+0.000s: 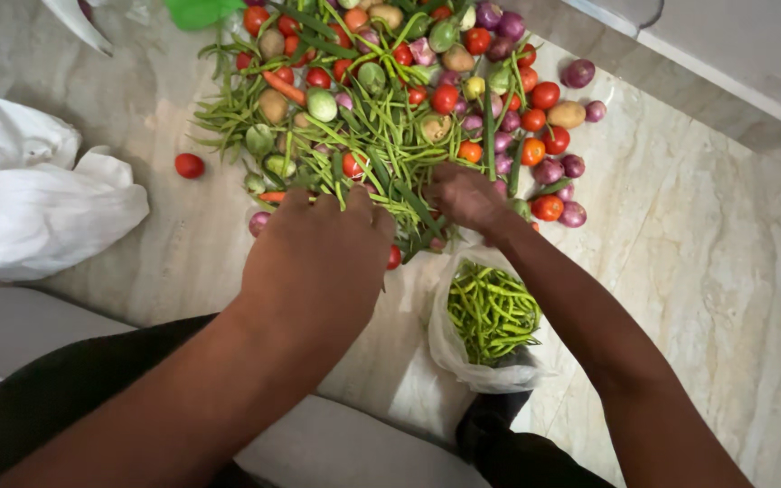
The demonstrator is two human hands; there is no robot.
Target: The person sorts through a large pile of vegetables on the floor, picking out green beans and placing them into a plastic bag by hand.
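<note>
A heap of mixed vegetables (390, 99) lies on the marble floor: long green beans, red tomatoes, purple onions, small green brinjals, potatoes and a carrot. My left hand (318, 248) rests palm down on the near edge of the heap, fingers spread over green beans. My right hand (465, 197) reaches into the beans a little to the right, fingers curled into them; whether it grips any is hidden. Just below my right wrist stands a clear plastic bag (452, 348) holding green beans (492, 312).
A crumpled white bag (33, 194) lies at the left. One tomato (189, 165) sits apart from the heap. A green bag (199, 11) shows at the top edge. A white cabinet base (725, 54) runs along the upper right. My dark-clothed legs fill the bottom.
</note>
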